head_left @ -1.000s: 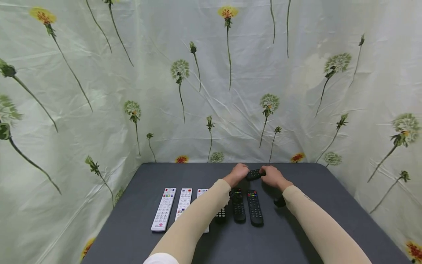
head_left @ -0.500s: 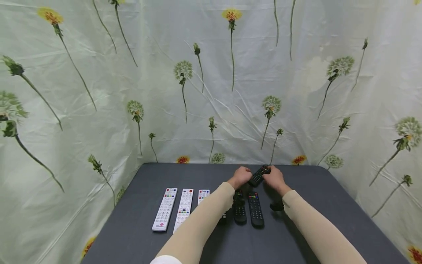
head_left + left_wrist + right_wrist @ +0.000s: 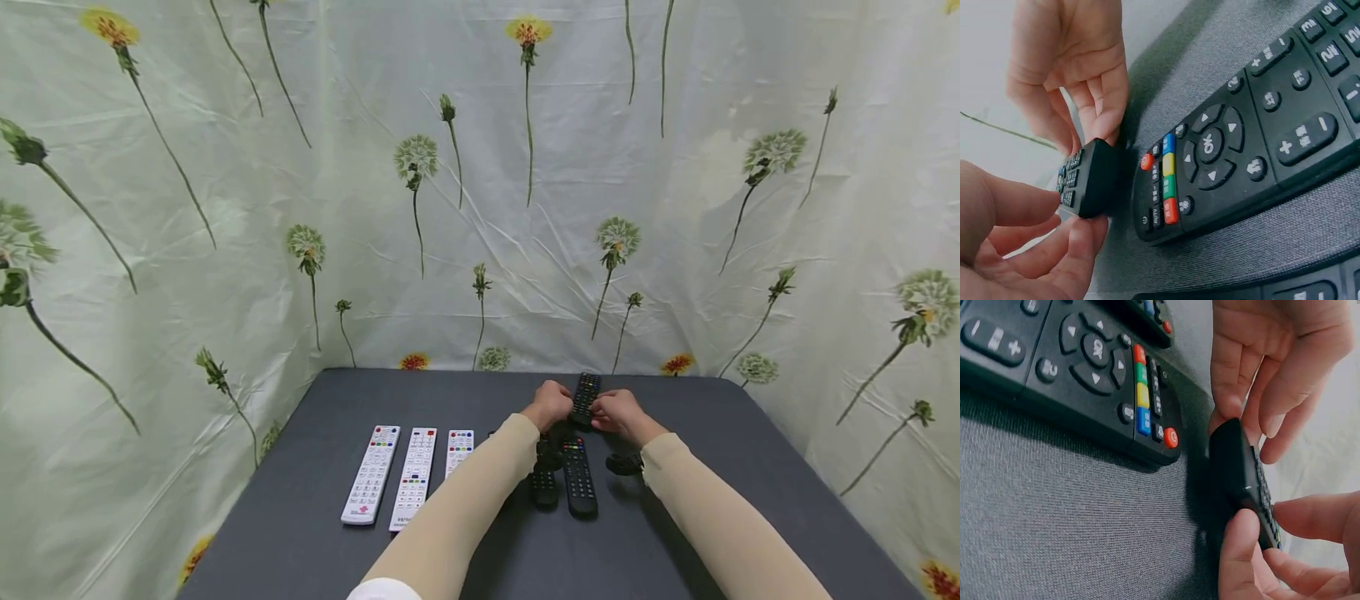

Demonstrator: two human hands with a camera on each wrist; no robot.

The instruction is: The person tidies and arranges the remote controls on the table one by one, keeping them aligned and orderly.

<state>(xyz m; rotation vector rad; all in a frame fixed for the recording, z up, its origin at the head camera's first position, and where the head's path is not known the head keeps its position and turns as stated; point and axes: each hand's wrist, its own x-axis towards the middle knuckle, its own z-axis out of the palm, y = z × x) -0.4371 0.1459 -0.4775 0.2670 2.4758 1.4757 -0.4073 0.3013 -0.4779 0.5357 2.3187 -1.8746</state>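
At the far part of the table, a black remote control (image 3: 586, 398) is held between both hands, its long side pointing away from me. My left hand (image 3: 551, 402) pinches its left side near the lower end, and my right hand (image 3: 620, 414) pinches the right side. Close up in the left wrist view, thumb and fingers grip the end of this remote (image 3: 1099, 178), which is tilted on the grey surface. The right wrist view shows its dark back and edge (image 3: 1229, 459). Just nearer to me lie two black remotes, one (image 3: 578, 479) in full view, the other (image 3: 543, 490) partly covered.
Three white remotes, the left one (image 3: 371, 475), the middle one (image 3: 414, 477) and the right one (image 3: 458, 450), lie in a row on the dark grey table (image 3: 300, 533). My left sleeve (image 3: 472, 508) covers part of the row. A flowered curtain (image 3: 450, 233) hangs behind the table.
The held remote has turned from lying nearly crosswise, through a slant, to pointing lengthwise away from me. Both hands have shifted slightly closer, and the right hand has come down its side.
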